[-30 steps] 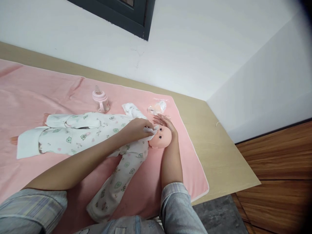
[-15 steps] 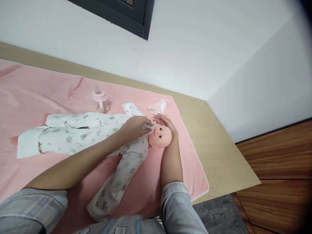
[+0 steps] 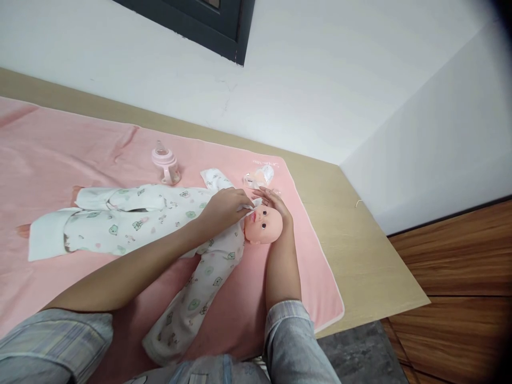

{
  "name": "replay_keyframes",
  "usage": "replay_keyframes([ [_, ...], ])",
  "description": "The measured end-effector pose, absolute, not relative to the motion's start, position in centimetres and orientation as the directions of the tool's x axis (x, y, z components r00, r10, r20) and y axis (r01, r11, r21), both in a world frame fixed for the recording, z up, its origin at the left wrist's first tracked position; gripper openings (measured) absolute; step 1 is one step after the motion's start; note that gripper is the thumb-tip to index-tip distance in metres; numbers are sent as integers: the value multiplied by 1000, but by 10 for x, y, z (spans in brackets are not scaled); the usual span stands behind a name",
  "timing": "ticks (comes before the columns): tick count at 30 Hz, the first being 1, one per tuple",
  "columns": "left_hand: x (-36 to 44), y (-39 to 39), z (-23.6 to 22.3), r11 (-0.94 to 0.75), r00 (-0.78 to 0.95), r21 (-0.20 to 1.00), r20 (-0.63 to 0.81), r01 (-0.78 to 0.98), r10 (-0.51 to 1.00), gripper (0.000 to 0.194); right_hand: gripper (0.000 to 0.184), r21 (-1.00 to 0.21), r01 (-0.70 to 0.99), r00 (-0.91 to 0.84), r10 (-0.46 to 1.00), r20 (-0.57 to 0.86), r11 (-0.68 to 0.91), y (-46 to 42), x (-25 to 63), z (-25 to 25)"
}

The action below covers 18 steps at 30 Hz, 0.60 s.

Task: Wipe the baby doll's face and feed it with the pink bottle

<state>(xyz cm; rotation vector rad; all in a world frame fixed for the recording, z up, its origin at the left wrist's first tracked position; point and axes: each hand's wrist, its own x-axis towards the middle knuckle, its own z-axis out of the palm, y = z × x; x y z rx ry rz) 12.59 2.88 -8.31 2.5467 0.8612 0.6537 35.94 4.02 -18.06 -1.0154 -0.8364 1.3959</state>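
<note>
While the left hand (image 3: 226, 207) pinches a crumpled white tissue (image 3: 257, 203) at the doll's mouth, the right hand (image 3: 276, 200) curves around the crown of its head (image 3: 270, 228), fingers extended and not closed on anything. The tissue lies just beyond the left fingertips, between the two hands, over the lower, far side of the face; whether it presses there or only hovers cannot be told. Both hands are close to the head, the left on the chin side, the right on the crown and far side.

The doll (image 3: 172, 213) lies on its back on a pink blanket (image 3: 60, 144), face up. Its long axis runs crosswise in front of the person, head toward the right, feet toward the left, with the body angled slightly. The left forearm slants across its upper body, while the right forearm passes beside the crown. Beyond the legs, a pink bottle (image 3: 166, 166) stands upright; a clear packet (image 3: 261, 176) lies just past the right fingertips.
</note>
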Motion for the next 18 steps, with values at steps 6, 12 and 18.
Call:
replay_keyframes([
  [6, 127, 29, -82, -743, 691, 479, 326, 468, 646, 23, 37, -920, -381, 19, 994, -106, -91, 41, 362, -185],
  [12, 123, 22, -75, -666, 661, 611, 290, 428, 692, 19, 37, -917, -384, 16, 992, -128, -113, 38, 359, -179],
  [18, 125, 15, -75, -664, 692, 593, 234, 455, 683, 16, 39, -917, -380, 23, 990, -142, -122, 34, 358, -175],
])
